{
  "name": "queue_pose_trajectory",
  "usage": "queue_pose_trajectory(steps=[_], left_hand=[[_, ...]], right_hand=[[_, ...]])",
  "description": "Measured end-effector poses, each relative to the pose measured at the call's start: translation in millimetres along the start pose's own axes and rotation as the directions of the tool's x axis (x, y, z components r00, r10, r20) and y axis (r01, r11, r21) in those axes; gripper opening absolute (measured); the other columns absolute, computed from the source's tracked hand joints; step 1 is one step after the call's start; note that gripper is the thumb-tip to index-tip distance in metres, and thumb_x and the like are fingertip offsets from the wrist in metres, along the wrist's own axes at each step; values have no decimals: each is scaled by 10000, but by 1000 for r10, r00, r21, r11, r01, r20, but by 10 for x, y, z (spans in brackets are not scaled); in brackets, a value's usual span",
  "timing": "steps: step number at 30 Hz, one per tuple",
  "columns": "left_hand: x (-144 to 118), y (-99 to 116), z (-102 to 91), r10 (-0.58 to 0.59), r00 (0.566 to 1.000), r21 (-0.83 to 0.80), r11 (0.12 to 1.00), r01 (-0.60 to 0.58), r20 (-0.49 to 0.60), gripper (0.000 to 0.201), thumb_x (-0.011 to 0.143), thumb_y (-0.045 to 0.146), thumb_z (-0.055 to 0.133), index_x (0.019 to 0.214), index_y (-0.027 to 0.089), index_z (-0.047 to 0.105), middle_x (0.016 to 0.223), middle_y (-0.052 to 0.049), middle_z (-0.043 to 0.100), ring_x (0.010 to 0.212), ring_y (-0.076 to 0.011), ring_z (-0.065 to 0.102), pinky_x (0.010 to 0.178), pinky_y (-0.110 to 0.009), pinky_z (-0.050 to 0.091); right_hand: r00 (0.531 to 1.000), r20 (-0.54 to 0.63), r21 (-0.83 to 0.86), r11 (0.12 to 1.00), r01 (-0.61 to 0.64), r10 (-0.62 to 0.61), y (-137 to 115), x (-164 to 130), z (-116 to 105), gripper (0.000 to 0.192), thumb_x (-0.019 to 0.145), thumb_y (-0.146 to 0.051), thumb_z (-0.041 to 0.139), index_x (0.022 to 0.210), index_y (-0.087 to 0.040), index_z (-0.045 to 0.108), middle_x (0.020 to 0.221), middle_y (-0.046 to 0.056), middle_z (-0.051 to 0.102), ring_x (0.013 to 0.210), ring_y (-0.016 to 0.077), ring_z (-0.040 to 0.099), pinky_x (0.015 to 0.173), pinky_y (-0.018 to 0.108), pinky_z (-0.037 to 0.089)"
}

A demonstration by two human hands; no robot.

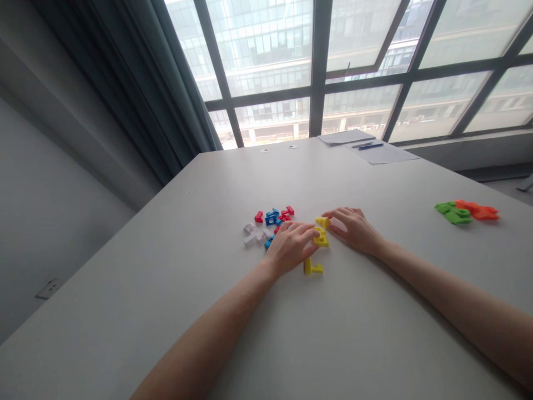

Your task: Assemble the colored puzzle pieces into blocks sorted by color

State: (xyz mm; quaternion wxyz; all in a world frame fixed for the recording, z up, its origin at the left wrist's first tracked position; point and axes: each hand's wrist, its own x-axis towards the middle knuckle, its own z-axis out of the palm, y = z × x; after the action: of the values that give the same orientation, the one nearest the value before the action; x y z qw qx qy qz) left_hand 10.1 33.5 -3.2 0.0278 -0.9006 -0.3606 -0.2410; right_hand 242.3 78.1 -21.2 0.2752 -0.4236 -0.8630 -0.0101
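My left hand (292,244) reaches over the middle of the table, its thumb and fingers closed on a yellow plastic block (321,240). To the right, my right hand (351,229) pinches a smaller-looking yellow block (322,221) at its fingertips, just beyond the first. Another yellow block (313,268) lies nearer to me, below my left hand. Beside the left hand are several blue blocks (272,216), red blocks (287,211) and white blocks (251,239). My left hand hides part of this pile.
Green blocks (453,213) and orange blocks (478,210) lie grouped on the right of the white table (200,289). Papers (387,154) with a pen (370,146) are at the far edge, by the window. A dark curtain (137,83) hangs at the left.
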Motion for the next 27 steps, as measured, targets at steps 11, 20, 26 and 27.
queue_pose_trajectory(steps=[11,20,26,27], left_hand=[[7,9,-11,2,1000,-22,1000,-2,25,143,915,327,591,1021,232,586,1253,-23,644,1046,-183,646,968,-355,431],[1,5,20,-63,998,-87,994,64,14,273,866,270,659,1085,211,508,1175,-48,679,1023,-207,662,933,-363,477],[0,6,11,-65,998,-100,993,65,7,317,869,256,652,1140,220,490,1141,-33,688,1031,-203,657,940,-365,472],[0,5,9,-64,998,-97,993,64,5,309,874,253,644,1142,222,493,1143,-31,687,1035,-202,656,941,-366,471]], right_hand=[[1000,-5,-19,1000,-3,3,-6,-4,-16,146,891,-336,555,1001,-251,600,1032,58,705,981,250,628,897,420,371],[994,-70,74,994,-78,83,-7,7,-5,163,917,-313,482,1022,-231,575,1000,55,719,948,232,651,910,420,363],[993,-57,114,989,-92,99,-6,17,-17,236,958,-328,372,943,-228,585,936,61,723,883,236,644,898,430,367],[993,-59,114,989,-90,98,-8,17,-20,256,964,-335,355,935,-229,587,936,64,723,878,237,641,893,430,369]])
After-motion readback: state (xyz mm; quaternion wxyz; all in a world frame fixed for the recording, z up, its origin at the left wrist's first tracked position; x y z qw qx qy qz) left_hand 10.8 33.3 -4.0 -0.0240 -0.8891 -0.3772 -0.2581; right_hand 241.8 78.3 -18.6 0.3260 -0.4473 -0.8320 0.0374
